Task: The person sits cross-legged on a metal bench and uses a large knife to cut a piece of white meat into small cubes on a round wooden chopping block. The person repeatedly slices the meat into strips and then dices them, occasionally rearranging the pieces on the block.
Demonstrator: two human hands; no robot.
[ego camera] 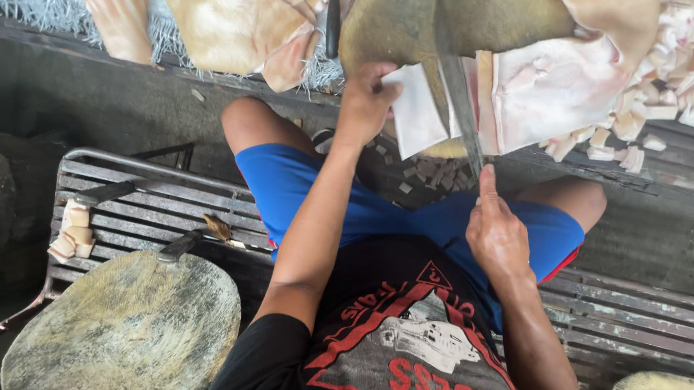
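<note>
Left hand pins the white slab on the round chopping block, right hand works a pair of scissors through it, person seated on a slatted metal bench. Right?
Not quite: in the head view the right hand holds a long knife, not scissors. The rest stands: the left hand pins the white slab on the round chopping block, and the person sits on the slatted metal bench.

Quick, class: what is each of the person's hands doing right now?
Left hand: closed, gripping the pale slab on the round chopping block.
Right hand: closed around the knife, blade on the slab.
</note>
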